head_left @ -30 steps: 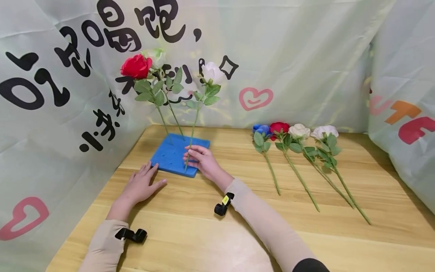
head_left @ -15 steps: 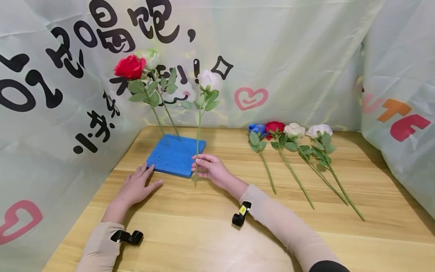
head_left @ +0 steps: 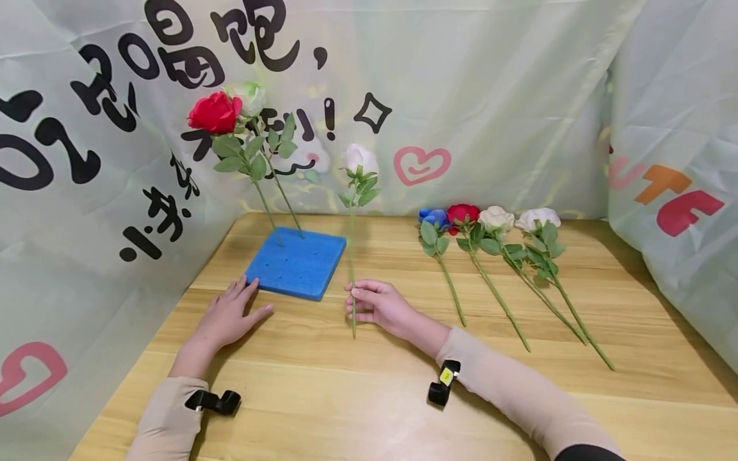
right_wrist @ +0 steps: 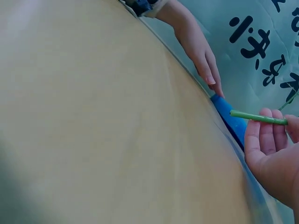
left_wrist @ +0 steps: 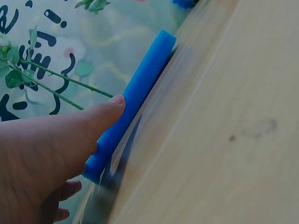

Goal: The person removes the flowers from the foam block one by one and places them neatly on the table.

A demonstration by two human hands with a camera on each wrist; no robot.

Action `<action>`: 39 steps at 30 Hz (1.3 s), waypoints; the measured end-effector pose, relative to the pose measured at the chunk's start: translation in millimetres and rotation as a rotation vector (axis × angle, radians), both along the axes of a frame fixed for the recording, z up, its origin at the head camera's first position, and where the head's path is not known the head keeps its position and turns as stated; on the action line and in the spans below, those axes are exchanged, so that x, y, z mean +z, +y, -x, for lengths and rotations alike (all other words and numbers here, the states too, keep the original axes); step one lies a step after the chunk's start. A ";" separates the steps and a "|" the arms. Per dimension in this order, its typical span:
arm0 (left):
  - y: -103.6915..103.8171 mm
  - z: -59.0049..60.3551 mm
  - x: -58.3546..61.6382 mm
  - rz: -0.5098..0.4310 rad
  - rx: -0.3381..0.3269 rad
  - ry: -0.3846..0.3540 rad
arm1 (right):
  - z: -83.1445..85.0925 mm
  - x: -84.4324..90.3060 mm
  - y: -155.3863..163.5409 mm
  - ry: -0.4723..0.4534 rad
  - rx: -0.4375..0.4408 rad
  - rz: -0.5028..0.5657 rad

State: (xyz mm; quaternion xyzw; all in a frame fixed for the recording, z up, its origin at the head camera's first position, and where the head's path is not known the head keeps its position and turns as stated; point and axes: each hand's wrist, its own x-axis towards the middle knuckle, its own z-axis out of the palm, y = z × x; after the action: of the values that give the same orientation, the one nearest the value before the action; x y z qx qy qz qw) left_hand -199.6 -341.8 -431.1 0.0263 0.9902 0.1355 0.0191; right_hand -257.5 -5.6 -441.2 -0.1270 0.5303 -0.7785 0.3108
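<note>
My right hand (head_left: 385, 306) pinches the lower stem of a white artificial rose (head_left: 360, 160), held upright to the right of a blue foam board (head_left: 311, 272). In the right wrist view the stem's cut end (right_wrist: 247, 115) sticks out past the fingers. My left hand (head_left: 230, 315) lies with fingers spread, its fingertips touching the near left corner of the board. A red rose (head_left: 216, 113) and a pale green-white rose (head_left: 249, 97) stand in the board's far part. Several small holes show in the board's top.
On the right of the wooden table (head_left: 323, 397) lie a blue rose (head_left: 434, 218), a red rose (head_left: 463, 214), a cream rose (head_left: 497, 218) and a white rose (head_left: 537, 219), stems toward me. Printed cloth (head_left: 490, 96) hangs behind and along both sides.
My right hand has drawn the white rose from above the board to the right and toward me, now beyond the board's edge. The left hand has stayed at the board's corner.
</note>
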 end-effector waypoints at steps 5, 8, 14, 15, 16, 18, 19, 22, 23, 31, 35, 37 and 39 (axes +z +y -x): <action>0.4 0.9 -0.2 0.001 -0.005 0.004 | -6.6 -0.2 20.2 -0.029 0.030 0.010; -0.1 1.3 -0.4 0.003 -0.005 0.001 | -8.1 0.0 32.0 -0.058 0.027 0.008; -0.6 0.3 0.3 0.004 -0.004 -0.001 | -9.6 -0.4 53.9 -0.130 0.006 -0.003; -0.5 0.1 0.5 0.002 -0.006 0.000 | -10.1 -0.5 57.0 -0.136 0.007 -0.001; -0.5 -0.2 0.6 0.000 -0.006 0.000 | -10.8 -0.4 59.8 -0.139 0.005 -0.002; -0.4 -0.8 0.9 -0.002 -0.006 0.000 | -12.0 -0.3 65.2 -0.140 0.008 -0.002; -0.1 -1.0 1.1 -0.003 -0.006 0.000 | -12.4 -0.3 67.8 -0.138 0.008 -0.008; 0.2 -1.3 1.0 -0.005 -0.006 0.000 | -13.0 -1.3 74.8 -0.148 -0.004 -0.025; 0.0 -1.3 0.6 -0.004 -0.005 0.001 | -13.1 -1.6 77.1 -0.151 -0.009 -0.032; -0.5 -0.8 -0.9 -0.003 -0.004 0.001 | -12.1 -2.1 95.9 -0.211 -0.021 -0.041; 1.0 -1.1 0.9 -0.010 -0.008 -0.001 | -10.1 -1.3 104.9 -0.214 -0.008 -0.050; 1.4 -1.4 1.6 -0.011 -0.007 -0.001 | -9.0 -0.8 108.5 -0.215 -0.001 -0.058; 1.5 -1.5 1.8 -0.008 -0.006 -0.001 | -7.6 -0.3 111.3 -0.210 0.014 -0.067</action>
State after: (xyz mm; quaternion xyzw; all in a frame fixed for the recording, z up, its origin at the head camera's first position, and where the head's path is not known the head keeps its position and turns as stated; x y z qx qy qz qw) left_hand -198.2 -340.3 -429.3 0.0294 0.9896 0.1396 0.0197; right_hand -249.9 105.7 -441.4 -0.0382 0.5194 -0.7673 0.3742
